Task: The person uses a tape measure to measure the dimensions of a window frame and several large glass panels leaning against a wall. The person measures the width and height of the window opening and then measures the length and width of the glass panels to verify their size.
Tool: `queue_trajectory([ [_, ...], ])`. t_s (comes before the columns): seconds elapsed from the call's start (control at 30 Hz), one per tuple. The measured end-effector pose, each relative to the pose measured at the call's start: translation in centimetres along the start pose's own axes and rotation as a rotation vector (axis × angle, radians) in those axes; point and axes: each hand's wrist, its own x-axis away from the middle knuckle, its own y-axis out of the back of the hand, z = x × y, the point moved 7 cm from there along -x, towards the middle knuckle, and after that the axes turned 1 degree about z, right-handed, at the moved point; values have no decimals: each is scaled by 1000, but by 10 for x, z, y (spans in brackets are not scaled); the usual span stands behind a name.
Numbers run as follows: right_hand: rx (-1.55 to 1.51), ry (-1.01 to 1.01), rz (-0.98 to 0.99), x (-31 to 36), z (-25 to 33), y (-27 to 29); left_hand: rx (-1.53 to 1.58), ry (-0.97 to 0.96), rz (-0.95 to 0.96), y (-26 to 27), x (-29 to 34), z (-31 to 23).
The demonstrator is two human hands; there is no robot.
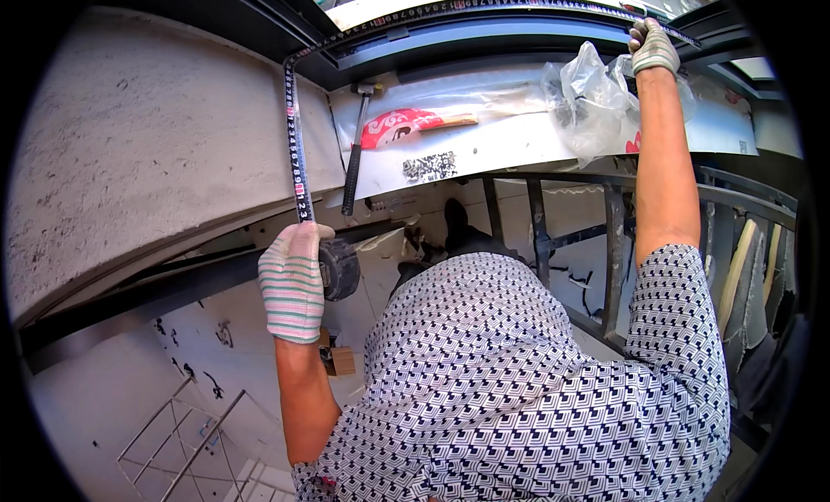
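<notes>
Tape measure [341, 275]: case [345, 262] at near left; blade [296, 143] bends at the left corner, then follows the far window frame [467, 49].
Left hand [294, 281]: closed around the case.
Right hand [655, 49]: fingers curled at the blade, far right; we cannot tell whether they pinch it.
Handling: we judge the case compact and solid, the blade thin, springy and prone to kinking.
Hold points: we grip the case body and press the blade flat.

Bldg. site w/ rough cement ledge [173, 121], dk. window frame [475, 37], hammer [355, 152], floor scraps [224, 333]
</notes>
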Motion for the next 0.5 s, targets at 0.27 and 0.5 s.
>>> queue_trajectory([
  [0.27, -1, 3, 8, 1, -1, -1, 31, -4, 10, -1, -2, 5],
  [0.5, 12, 11, 1, 2, -1, 0, 55, 18, 14, -2, -2, 8],
])
